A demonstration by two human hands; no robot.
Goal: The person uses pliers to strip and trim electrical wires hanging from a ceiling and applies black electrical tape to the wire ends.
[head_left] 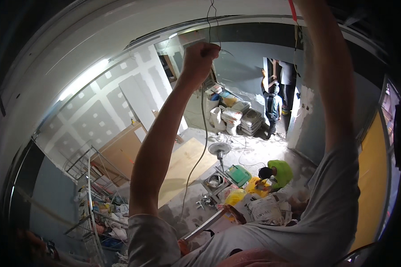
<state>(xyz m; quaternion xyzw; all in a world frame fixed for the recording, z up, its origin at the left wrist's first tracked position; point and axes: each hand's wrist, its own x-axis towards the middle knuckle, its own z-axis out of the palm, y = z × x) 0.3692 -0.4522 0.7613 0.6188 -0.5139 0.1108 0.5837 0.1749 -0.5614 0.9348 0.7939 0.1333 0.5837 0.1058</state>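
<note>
Left hand (200,57) pinches the dark cable (206,135); right hand out of view. Cable's hanging weight could pull it free.

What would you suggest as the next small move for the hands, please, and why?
I would probably ease the left hand down slightly to straighten the thin dark wire: the hand appears to pinch it, and above the grip it hangs in loose bends rather than taut.

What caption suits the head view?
Raised left hand pinching a thin dark wire, right arm reaching up out of frame; below, a person in a lime-green shirt bends beside yellow plastic bags.
</note>
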